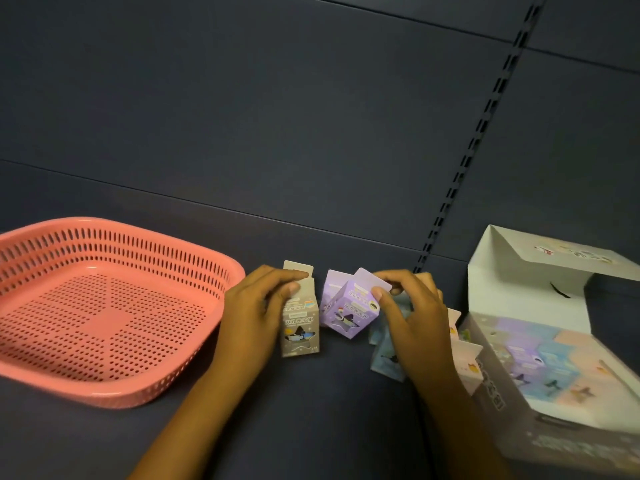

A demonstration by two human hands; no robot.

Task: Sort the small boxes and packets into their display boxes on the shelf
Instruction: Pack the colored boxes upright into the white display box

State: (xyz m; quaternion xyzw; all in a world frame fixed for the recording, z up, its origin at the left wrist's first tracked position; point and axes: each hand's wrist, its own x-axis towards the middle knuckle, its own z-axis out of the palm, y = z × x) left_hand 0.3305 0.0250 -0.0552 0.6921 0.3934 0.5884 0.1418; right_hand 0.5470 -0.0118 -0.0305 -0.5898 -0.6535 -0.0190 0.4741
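A grey small box [300, 329] stands upright on the dark shelf, and my left hand [254, 317] grips its top flap. A purple small box [353, 315] tilts to its right, with my right hand [412, 317] pinching its top tab. A second purple box [329, 296] stands just behind it. Pale blue boxes [386, 358] and white ones [465, 358] lie partly hidden under and behind my right hand. The open display box [540, 368] with its lid raised sits at the right.
A pink perforated plastic basket [104, 393] with nothing inside sits at the left. The dark back panel rises behind, with a slotted upright strip [460, 188] running down toward the boxes. Bare shelf surface lies in front between my arms.
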